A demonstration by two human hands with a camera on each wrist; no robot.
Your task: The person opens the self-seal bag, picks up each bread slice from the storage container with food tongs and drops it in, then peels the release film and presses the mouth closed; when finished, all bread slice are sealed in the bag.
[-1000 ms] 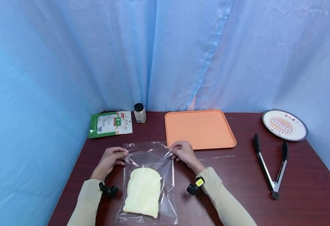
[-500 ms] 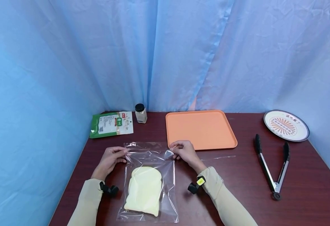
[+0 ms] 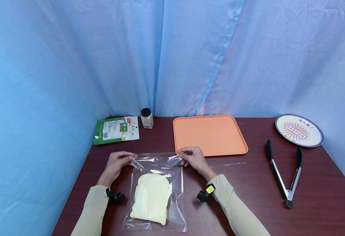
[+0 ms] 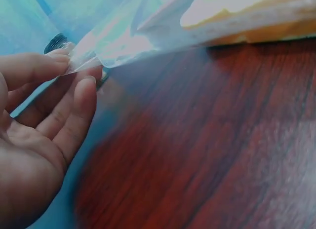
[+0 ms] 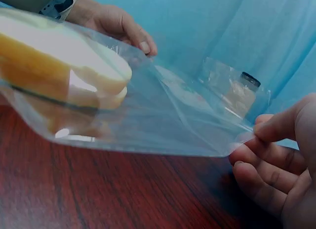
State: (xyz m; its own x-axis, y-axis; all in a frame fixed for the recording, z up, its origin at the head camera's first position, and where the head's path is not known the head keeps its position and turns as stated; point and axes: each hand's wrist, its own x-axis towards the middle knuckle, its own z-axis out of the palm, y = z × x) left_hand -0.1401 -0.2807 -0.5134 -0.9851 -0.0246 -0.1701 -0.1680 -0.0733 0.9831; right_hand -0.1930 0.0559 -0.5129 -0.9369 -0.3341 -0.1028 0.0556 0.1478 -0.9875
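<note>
Bread slices [image 3: 151, 198], pale with a golden crust in the right wrist view, lie inside a clear plastic bag [image 3: 176, 193] on the dark red table. Seen from the side, the bread [image 5: 54, 73] looks like two stacked layers. My left hand [image 3: 114, 166] pinches the bag's far left corner between thumb and fingers. At the far right corner, my right hand [image 3: 193, 159] pinches the film in the same way. Between the hands the bag's far end is stretched fairly straight. Close up, the film [image 4: 91, 54] runs from my left fingertips toward the bread.
An orange tray [image 3: 209, 136] lies just beyond my right hand. Black-tipped tongs [image 3: 287, 193] and a white patterned plate [image 3: 299, 131] are on the right. A green-and-white packet [image 3: 116, 129] and a black-lidded jar [image 3: 147, 119] stand at the back left. A thin clear strip [image 3: 231, 164] lies right of centre.
The bag's far flap, which stuck out beyond my hands, has come down toward me, and the edge now runs straighter between them. My left hand has risen slightly; the right has barely moved.
</note>
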